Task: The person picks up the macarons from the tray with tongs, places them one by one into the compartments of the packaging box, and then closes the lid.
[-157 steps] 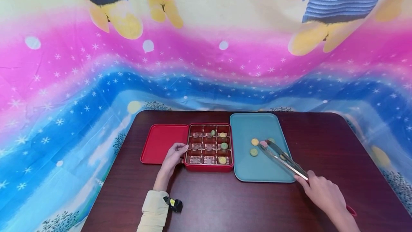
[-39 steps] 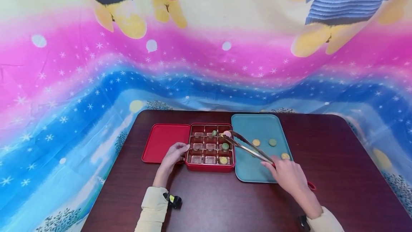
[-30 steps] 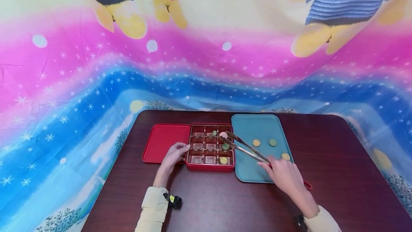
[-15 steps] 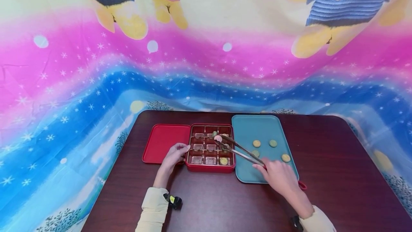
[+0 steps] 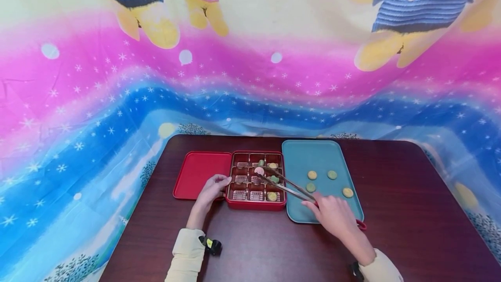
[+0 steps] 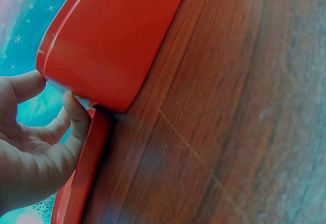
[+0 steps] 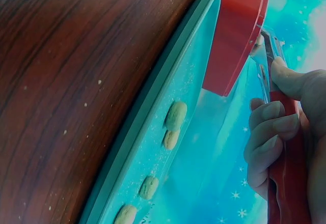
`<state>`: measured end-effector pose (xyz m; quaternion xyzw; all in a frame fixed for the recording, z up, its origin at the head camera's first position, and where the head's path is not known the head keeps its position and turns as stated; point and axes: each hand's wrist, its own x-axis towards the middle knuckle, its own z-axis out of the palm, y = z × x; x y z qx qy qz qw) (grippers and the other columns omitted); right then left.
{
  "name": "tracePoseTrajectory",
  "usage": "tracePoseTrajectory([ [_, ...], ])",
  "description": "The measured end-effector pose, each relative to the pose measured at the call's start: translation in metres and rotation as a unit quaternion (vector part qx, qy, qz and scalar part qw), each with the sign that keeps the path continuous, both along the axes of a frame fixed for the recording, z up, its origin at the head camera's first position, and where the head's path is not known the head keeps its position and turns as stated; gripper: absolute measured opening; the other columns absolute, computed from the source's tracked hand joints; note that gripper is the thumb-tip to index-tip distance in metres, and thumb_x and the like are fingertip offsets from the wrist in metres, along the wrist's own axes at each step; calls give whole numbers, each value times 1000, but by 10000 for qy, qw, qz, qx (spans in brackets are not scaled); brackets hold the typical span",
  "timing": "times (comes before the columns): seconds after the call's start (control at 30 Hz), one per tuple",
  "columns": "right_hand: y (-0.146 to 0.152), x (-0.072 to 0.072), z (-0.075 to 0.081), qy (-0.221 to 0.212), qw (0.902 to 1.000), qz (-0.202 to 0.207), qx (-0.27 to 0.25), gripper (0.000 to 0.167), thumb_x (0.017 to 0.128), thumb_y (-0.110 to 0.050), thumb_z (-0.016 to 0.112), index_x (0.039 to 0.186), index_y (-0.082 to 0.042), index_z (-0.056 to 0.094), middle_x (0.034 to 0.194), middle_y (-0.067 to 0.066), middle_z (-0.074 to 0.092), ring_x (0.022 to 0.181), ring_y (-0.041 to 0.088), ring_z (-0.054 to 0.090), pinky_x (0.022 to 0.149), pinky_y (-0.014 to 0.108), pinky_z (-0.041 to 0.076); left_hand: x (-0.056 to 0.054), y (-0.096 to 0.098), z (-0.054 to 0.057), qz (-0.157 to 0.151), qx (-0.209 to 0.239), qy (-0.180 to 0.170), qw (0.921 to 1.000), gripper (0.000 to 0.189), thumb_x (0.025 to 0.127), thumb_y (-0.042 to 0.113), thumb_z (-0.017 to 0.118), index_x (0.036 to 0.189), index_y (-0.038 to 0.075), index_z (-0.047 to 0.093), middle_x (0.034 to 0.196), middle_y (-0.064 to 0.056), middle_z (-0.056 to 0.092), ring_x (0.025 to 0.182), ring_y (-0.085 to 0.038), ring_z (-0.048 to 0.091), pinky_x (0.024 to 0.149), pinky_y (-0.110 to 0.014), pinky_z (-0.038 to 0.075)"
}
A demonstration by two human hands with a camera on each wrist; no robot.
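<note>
My right hand [image 5: 334,216] grips the red handle of metal tongs [image 5: 291,188], reaching left over the red divided box [image 5: 254,205]. Between the tong tips is a pink macaron [image 5: 259,171], over the middle compartment. My left hand [image 5: 211,191] holds the box at its left side, with one digit at the rim and a bent finger close to the wall in the left wrist view. In the box's right column lie a yellow macaron [image 5: 272,166], a green macaron [image 5: 275,179] partly behind the tongs, and another yellow macaron [image 5: 272,196]. A green macaron [image 5: 261,163] stands in the back middle compartment.
Right of the box, a teal tray [image 5: 309,151] carries several macarons, among them a yellow one [image 5: 312,175] and a green one [image 5: 332,175]. A red lid [image 5: 199,171] lies left of the box. Behind the dark wooden table [image 5: 250,247] hangs a printed cloth [image 5: 242,73].
The tongs took the pink macaron from the tray, carried it left over the box's back right compartment, then further left and nearer to the middle one. My left hand stayed at the box.
</note>
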<state>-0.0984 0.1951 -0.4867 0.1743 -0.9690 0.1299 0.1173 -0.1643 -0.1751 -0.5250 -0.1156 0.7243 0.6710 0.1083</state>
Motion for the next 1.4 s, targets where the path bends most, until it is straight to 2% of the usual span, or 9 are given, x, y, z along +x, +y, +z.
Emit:
tracePoseTrajectory([
  [0.17,-3,0,-2,-40,10000,-30,37,34,88,-37,83,81,-14,59,52,-7,31,42,10,29,41,26,28,0,1,-1,-13,15,-5,10000,37,100,23,67,121,-4,56,107,-15,61,85,-21,59,68,-28,51],
  [0.4,-4,1,-4,-432,9989,-124,124,33,90,-39,80,83,-13,61,52,-6,33,42,11,31,42,26,29,0,2,-3,-12,-57,-38,10000,39,100,25,68,122,-4,56,111,-16,62,89,-22,59,70,-29,52],
  [0.53,-5,1,-4,-494,9986,-151,75,32,91,-39,80,84,-13,62,52,-5,34,43,11,32,42,26,30,0,2,-2,-16,-36,-9,10000,39,100,25,68,122,-4,56,110,-16,62,89,-21,59,70,-29,51],
  [0.8,0,1,-2,-254,9983,-401,-333,45,88,-44,82,93,-5,60,52,-5,34,40,10,31,40,27,32,-1,2,-1,-18,12,-16,10000,38,100,24,68,122,-4,56,109,-15,62,88,-21,59,70,-29,52],
  [0.97,12,0,1,47,9975,-554,-440,46,87,-42,83,91,-4,58,52,-5,34,40,11,30,40,29,33,0,2,0,-22,-56,20,10000,42,100,27,68,123,-5,55,112,-16,61,90,-22,59,71,-29,52],
  [1.2,31,2,1,381,9965,-622,-417,45,83,-35,87,87,-3,55,53,-3,32,39,11,28,38,29,31,0,1,0,60,-143,-120,9998,44,100,29,69,126,-3,56,115,-17,62,93,-24,60,72,-29,53],
  [1.4,42,4,1,177,9954,-800,-498,44,86,-35,85,90,-2,56,55,-1,33,40,13,30,39,31,32,1,1,2,54,-139,-117,9998,44,100,29,68,127,-3,56,116,-17,62,92,-24,59,73,-30,52],
])
